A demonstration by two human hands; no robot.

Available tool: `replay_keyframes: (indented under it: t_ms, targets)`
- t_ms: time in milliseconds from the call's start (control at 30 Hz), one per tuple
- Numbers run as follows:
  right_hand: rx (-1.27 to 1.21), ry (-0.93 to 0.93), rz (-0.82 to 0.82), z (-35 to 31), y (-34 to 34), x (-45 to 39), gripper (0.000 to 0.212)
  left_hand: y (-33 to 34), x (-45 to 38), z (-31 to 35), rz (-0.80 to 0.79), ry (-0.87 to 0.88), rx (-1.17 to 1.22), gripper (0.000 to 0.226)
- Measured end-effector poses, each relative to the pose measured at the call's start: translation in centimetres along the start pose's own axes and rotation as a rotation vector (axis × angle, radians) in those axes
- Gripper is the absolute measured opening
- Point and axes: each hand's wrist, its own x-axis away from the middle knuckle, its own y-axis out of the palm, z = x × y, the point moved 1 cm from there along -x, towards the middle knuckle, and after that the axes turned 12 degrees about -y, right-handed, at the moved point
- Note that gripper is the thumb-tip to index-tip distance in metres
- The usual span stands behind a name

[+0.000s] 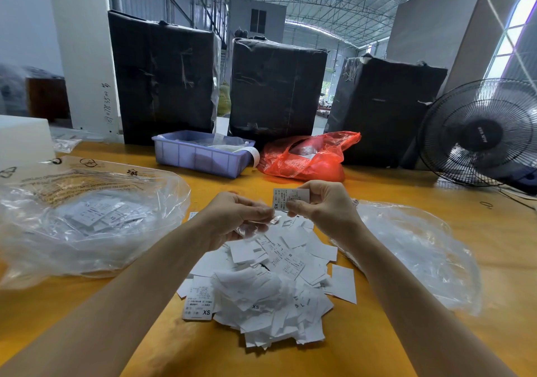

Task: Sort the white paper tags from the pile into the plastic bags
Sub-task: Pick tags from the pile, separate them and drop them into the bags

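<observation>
The right hand (325, 211) pinches one white tag (290, 198) marked XS, held above the far edge of the pile of tags (267, 283). The left hand (235, 220), just beside it, has its fingers curled on a small clear scrap (274, 220). The pile lies on the yellow bench (377, 347) between the forearms, with the left plastic bag (87, 220) and the right plastic bag (415, 251) flanking it.
</observation>
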Motion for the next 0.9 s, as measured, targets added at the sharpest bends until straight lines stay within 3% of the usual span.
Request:
replay_keyframes:
  t_ms: [533, 900]
  targets:
    - [0.002, -0.007, -0.016, 0.00, 0.08, -0.01, 0.010, -0.03, -0.13, -0.14, -0.001, 0.004, -0.001, 0.019]
    - [0.015, 0.117, -0.256, 0.03, 0.35, 0.11, 0.011, 0.11, -0.08, -0.19, 0.035, 0.017, -0.006, 0.004]
